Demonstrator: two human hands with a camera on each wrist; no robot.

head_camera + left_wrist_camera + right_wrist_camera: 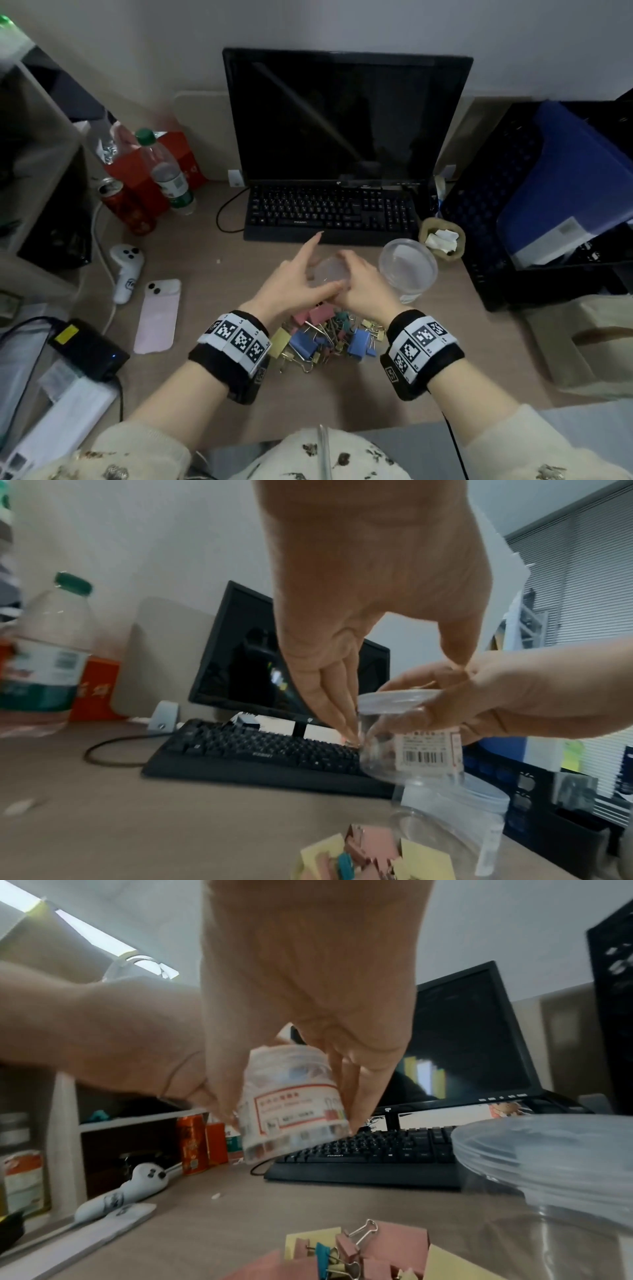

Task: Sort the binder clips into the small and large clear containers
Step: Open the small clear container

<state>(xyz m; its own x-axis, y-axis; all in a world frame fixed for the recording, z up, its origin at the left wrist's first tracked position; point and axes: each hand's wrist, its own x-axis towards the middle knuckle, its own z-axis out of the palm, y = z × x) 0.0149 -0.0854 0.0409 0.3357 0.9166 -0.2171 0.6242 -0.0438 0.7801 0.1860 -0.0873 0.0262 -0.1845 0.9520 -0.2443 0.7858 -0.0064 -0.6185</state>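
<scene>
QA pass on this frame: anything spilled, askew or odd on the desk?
Nothing damaged. The binder clips lie in a loose heap on the desk, unsorted as expected. The small container is held tilted off the desk between both hands, lid on; the large container stands upright.

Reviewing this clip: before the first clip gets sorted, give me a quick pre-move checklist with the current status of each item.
1. Small container held off the desk by both hands, right hand, left hand: ok.
2. Small container's lid removed: not ok, still on.
3. Large container upright on desk: ok.
4. Large container open: cannot tell.
5. Binder clips piled within reach: ok.
6. A hand free to pick clips: not ok.
</scene>
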